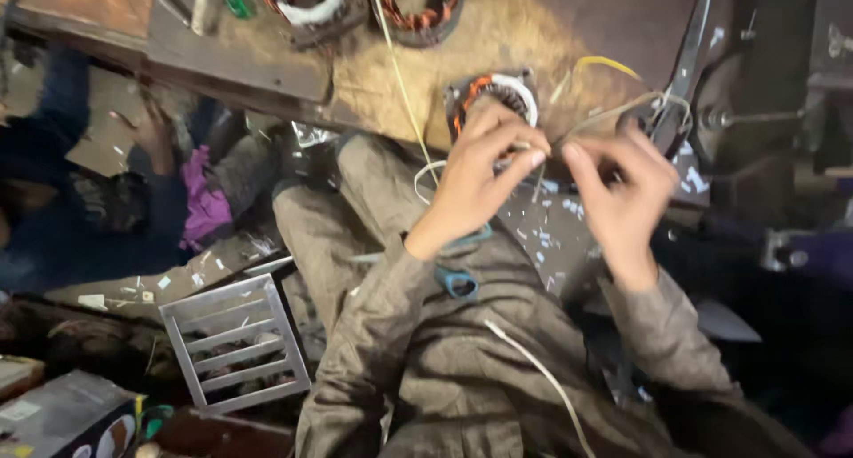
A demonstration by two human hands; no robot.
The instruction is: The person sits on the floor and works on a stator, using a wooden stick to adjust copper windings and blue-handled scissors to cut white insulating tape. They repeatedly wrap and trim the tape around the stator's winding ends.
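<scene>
My left hand [480, 175] pinches a thin pale wire [613, 111] with thumb and fingers right in front of a motor stator [494, 95] with copper and white windings on the wooden bench. My right hand [622, 191] holds the same wire a little to the right, fingers curled around it. The wire runs up toward a yellow lead [604, 63] near the bench's right end. Both sleeves are grey-brown.
Two more wound stators [306, 0] [418, 5] lie at the bench's far edge. A metal louvred grille [235, 342] leans on the floor at lower left. Another person's hand [147, 134] and dark sleeve are at left. White scraps litter the floor.
</scene>
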